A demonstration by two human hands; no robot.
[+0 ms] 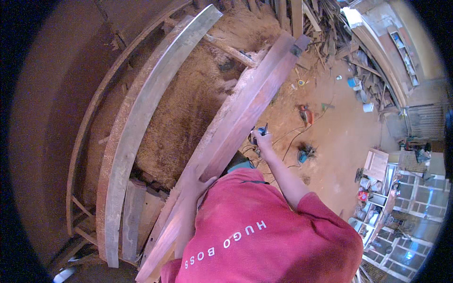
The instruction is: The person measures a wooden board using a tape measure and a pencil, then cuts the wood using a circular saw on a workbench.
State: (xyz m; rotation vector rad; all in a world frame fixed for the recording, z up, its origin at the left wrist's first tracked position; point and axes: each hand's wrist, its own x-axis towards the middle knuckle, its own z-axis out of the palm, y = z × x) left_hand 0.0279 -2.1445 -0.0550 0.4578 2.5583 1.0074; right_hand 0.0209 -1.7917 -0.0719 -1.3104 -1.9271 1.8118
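A long, thick reddish timber beam (245,101) runs slantwise from the upper middle to the lower left. On its near part rests my left hand (197,185), thumb spread apart from the fingers, lying on the wood without holding anything loose. Just right of the beam, my right hand (262,140) is closed around a dark handheld tool (256,134) with a black pointed part sticking up. My fingers cover much of the tool, so its exact kind cannot be made out.
Left of the beam, a pale curved-looking plank (137,120) lies over sawdust (174,118). A red power tool (306,115), a teal tool (303,155) and cords are on the floor to the right. Wood offcuts (325,35), buckets (368,107) and cluttered shelves (377,200) stand farther out.
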